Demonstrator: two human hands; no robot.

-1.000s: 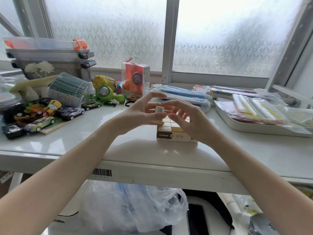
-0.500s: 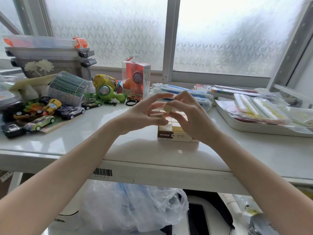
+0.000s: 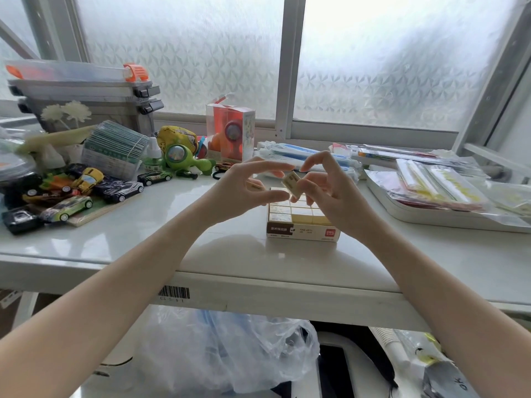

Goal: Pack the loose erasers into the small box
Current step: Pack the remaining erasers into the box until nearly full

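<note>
head view: one moment, read left to right; both hands raised over the small box, at the middle of the desk (image 3: 201, 219).
left hand (image 3: 244, 191): fingers curled, thumb and forefinger reaching toward the right hand. a second eraser (image 3: 254, 185) shows behind its fingers; whether it is held there or lies on the desk cannot be told.
left grip: cannot tell whether it pinches anything or merely touches.
eraser (image 3: 292, 183): cream block with a printed sleeve, between the two hands, pinched by the right hand's fingertips. long axis tilted, upper end to the left and away, lower end to the right.
right hand (image 3: 330, 193): nearer to the eraser; index finger lifted clear, the other fingers curled.
right grip: pressed on the eraser.
small box (image 3: 301, 222): on the desk, open top, directly below the held eraser, its brown and white label facing the camera.
key relation: box lies straight under the grip; judged, the eraser must be levelled to match the rows before going down.
count, erasers in box: rows of cream blocks visible, number not readable, partly hidden by the right hand.
count, erasers out of box: two seen.
count, boxes: one.
count, hands: two.
</note>
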